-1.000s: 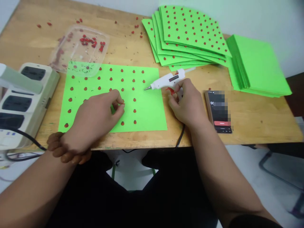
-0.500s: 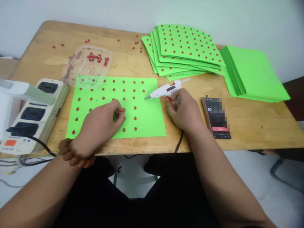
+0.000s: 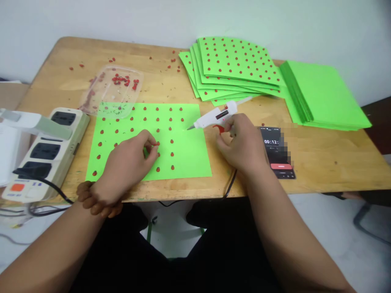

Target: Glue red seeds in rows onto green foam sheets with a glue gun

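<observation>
Even, diffuse overhead light; scene bright, shadows under the hands soft and faint. Mild sheen on the table (image 3: 320, 154) and clear plastic tray (image 3: 114, 90), no hard glare. Focus slightly soft overall; phone (image 3: 277, 151) screen partly pixelated; edges bowed by wide lens.

A single head-worn camera looks forward and steeply down from close above the light wooden table (image 3: 330, 162), facing the pale wall (image 3: 122, 20) behind it; both forearms enter from below.
</observation>
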A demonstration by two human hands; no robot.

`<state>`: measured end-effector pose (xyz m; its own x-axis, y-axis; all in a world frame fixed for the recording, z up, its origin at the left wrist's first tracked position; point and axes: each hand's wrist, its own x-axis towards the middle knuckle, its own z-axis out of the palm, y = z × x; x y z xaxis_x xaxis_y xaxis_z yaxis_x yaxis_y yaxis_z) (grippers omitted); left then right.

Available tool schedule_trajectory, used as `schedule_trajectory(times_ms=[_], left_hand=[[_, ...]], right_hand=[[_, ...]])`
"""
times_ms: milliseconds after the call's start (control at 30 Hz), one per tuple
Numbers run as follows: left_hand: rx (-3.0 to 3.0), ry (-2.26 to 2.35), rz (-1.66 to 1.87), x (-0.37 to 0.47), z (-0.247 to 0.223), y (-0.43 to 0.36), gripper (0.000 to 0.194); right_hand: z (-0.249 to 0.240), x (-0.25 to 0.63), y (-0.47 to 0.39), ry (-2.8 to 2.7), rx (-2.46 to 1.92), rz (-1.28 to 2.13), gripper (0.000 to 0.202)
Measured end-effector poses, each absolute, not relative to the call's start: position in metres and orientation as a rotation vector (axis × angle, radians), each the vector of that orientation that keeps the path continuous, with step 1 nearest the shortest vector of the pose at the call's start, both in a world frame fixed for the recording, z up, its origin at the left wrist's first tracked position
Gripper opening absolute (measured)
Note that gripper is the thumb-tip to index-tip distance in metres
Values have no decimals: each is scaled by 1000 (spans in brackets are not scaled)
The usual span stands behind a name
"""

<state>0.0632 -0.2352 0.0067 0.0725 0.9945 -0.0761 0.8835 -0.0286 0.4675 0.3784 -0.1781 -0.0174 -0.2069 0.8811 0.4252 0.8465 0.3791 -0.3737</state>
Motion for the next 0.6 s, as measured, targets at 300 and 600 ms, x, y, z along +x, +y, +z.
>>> schedule_trajectory(times_ms=[300,600], left_hand=[[1981,1848,403,64,9,-235,15],[1995,1885,372,66,12,-235,17]], right_hand=[[-8,380,-189,-2108,-1482,77,32],[-10,373,-187,-2146,-1522,34,29]])
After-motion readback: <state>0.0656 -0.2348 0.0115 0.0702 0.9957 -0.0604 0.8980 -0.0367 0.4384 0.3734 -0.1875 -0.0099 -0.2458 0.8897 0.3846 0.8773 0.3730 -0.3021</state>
